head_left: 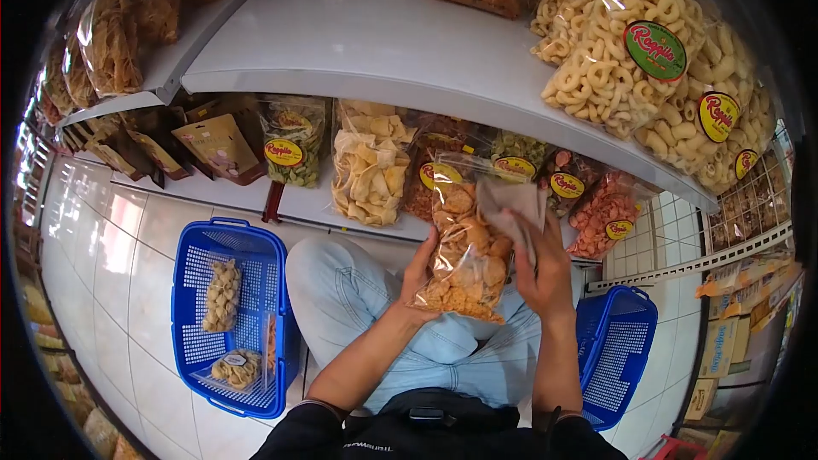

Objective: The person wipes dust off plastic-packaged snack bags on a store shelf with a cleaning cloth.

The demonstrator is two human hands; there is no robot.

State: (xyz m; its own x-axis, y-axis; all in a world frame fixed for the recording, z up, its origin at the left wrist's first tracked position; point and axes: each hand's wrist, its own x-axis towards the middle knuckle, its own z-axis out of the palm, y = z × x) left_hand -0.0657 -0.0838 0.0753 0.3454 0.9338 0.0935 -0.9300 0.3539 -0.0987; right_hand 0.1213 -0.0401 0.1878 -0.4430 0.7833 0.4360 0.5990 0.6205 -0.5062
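Observation:
A clear plastic bag of orange-brown crackers [464,260] is held upright above my lap. My left hand [417,277] grips its left side, fingers partly behind the bag. On the right, my right hand [545,273] holds a folded grey-beige cloth [515,204] against the bag's upper right side. Behind the bag, on the lower shelf, stand a bag of pale chips [368,166] and a bag of reddish snacks [603,215] with a yellow label.
A blue basket [285,290] with several snack bags stands left of my legs; another blue basket [626,358] is at the right. The upper shelf [341,34] overhangs the lower one. Large bags of ring-shaped snacks [626,51] sit at its right end.

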